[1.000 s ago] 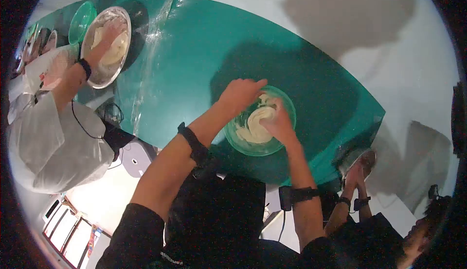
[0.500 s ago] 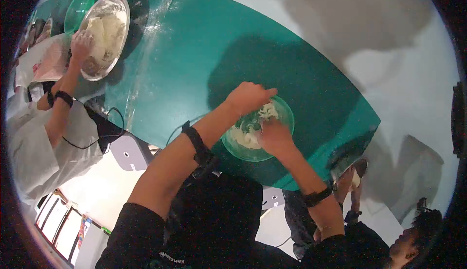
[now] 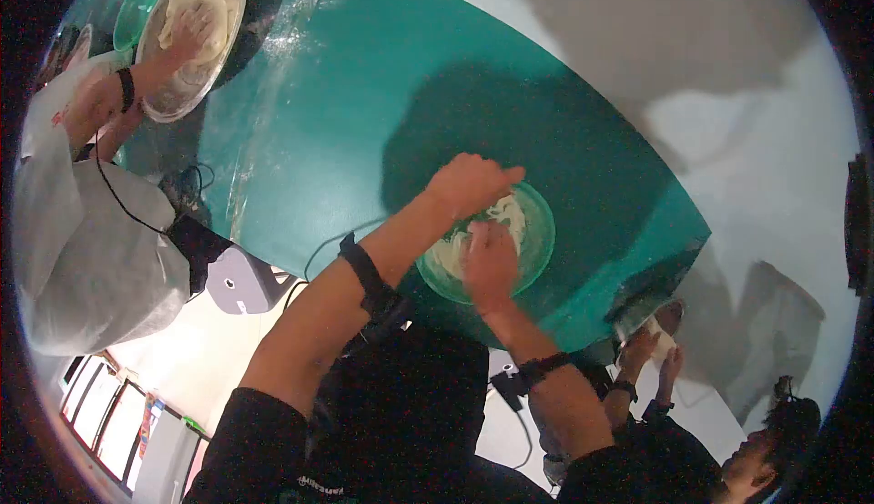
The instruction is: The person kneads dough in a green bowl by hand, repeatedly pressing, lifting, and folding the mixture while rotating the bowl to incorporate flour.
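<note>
A clear green bowl (image 3: 537, 240) sits on the teal table (image 3: 382, 94) and holds pale dough (image 3: 510, 217). My left hand (image 3: 469, 185) curls over the bowl's near-left rim and holds it. My right hand (image 3: 490, 263) is pressed down into the dough inside the bowl, fingers bent into it. Both wrists wear black bands. Part of the dough is hidden under my right hand.
At the far left a person in a white coat (image 3: 82, 231) works dough in a metal bowl (image 3: 173, 94), next to a green bowl (image 3: 137, 8). Another person's hands (image 3: 651, 349) work at a metal bowl (image 3: 669, 317) at the table's right end. Cables hang off the near edge.
My right hand has shifted left and deeper into the bowl, now covering the dough's near side. My left hand stays on the rim. The person at the left reached back into the metal bowl.
</note>
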Action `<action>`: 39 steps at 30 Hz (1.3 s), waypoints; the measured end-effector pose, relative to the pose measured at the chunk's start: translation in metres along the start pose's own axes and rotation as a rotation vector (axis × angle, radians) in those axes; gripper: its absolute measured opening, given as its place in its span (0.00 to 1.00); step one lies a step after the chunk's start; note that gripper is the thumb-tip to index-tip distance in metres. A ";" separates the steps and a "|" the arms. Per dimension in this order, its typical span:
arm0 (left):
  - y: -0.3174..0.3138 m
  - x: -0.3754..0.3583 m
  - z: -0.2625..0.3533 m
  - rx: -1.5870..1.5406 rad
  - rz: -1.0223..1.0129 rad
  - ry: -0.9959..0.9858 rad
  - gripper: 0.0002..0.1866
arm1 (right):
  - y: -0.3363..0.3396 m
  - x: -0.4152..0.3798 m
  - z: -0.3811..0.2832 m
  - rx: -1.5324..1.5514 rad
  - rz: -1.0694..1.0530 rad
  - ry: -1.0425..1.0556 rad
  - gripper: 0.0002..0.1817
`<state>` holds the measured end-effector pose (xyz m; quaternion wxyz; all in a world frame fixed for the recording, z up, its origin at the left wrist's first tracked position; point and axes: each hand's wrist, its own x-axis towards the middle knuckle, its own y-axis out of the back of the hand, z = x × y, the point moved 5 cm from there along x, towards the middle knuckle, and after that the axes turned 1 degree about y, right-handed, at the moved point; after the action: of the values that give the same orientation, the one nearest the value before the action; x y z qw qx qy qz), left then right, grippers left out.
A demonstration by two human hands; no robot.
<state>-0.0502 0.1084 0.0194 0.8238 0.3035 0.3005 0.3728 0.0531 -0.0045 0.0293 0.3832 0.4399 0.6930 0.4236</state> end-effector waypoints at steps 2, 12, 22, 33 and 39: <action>-0.003 0.000 -0.002 -0.004 0.000 -0.026 0.13 | -0.011 0.007 -0.011 -0.024 0.021 -0.058 0.19; 0.022 -0.004 -0.005 -0.322 0.229 0.021 0.19 | -0.021 0.045 -0.004 -0.035 0.299 -0.011 0.32; 0.027 -0.022 0.001 -0.122 0.273 0.060 0.16 | -0.019 0.054 0.013 0.079 0.541 -0.277 0.14; -0.025 -0.063 -0.010 -0.065 0.276 0.351 0.14 | -0.003 0.016 0.053 0.308 -0.033 -0.446 0.22; -0.019 -0.066 -0.008 -0.094 0.273 0.337 0.12 | -0.004 0.003 0.010 0.033 -0.073 -0.154 0.19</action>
<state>-0.0835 0.0479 0.0183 0.7170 0.2360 0.3720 0.5401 0.0598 -0.0005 0.0220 0.4434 0.4517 0.6839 0.3628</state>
